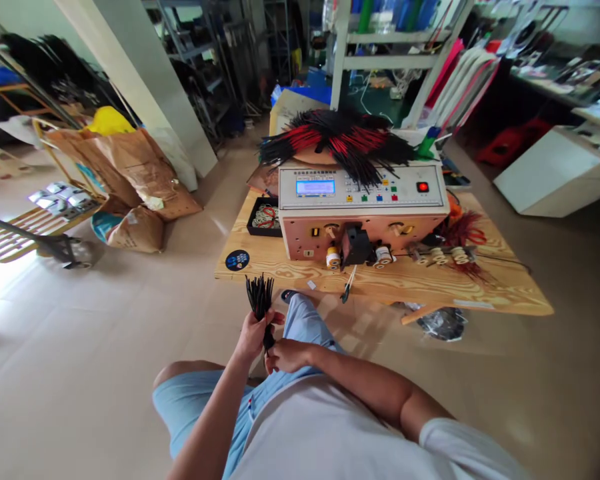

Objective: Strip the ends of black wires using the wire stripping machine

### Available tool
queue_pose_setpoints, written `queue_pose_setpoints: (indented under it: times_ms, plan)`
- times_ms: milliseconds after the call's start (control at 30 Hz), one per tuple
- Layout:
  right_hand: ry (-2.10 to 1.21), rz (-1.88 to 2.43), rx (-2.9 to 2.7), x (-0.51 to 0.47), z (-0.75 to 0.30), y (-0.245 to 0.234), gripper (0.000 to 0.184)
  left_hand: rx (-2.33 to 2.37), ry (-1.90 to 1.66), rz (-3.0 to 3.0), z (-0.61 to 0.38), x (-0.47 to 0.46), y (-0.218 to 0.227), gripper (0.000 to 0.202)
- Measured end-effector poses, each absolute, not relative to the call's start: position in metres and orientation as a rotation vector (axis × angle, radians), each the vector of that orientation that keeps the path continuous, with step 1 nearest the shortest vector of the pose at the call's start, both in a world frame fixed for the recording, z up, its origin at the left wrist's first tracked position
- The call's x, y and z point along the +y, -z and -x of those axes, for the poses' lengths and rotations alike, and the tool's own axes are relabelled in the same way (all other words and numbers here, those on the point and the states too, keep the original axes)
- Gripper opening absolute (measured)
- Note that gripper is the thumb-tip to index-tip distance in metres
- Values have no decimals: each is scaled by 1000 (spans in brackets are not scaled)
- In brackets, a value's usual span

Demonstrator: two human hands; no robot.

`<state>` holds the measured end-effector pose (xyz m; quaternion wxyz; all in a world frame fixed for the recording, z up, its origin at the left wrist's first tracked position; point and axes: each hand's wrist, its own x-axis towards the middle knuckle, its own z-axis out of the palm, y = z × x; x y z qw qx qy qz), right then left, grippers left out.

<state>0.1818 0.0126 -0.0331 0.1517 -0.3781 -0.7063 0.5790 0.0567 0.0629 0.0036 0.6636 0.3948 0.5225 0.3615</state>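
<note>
Fingers of the left hand (253,337) curl tightly round a bundle of black wires (260,297), upright at twelve o'clock; right-hand fingers (286,355) pinch its lower end, and a snug grip keeps the strands gathered.

Mount: on the person's head, above the fingers (254,333)
Facing: forward and down, past the fingers to a wooden bench (430,283)
Nearness: fingers close below; wire-cutting machine (365,227) farther off beyond them
</note>
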Motion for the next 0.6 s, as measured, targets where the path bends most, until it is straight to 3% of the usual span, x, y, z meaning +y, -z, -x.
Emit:
queue_pose_setpoints:
  times_ms: [167,300,467,600]
  plan:
    - [-2034,1040,-1718,6,-179,32,32,1193,-1024,-721,-44,59,-15,41]
    - [-2081,1017,-1511,6,-183,34,45,1116,-1063,-685,-37,52,-19,38]
    - [-1946,1086,-1619,8,-185,32,46,1050,-1129,-695,-37,45,-17,37]
    - [-1374,1361,-1743,14,-198,23,29,1024,-1140,-706,-36,47,-28,39]
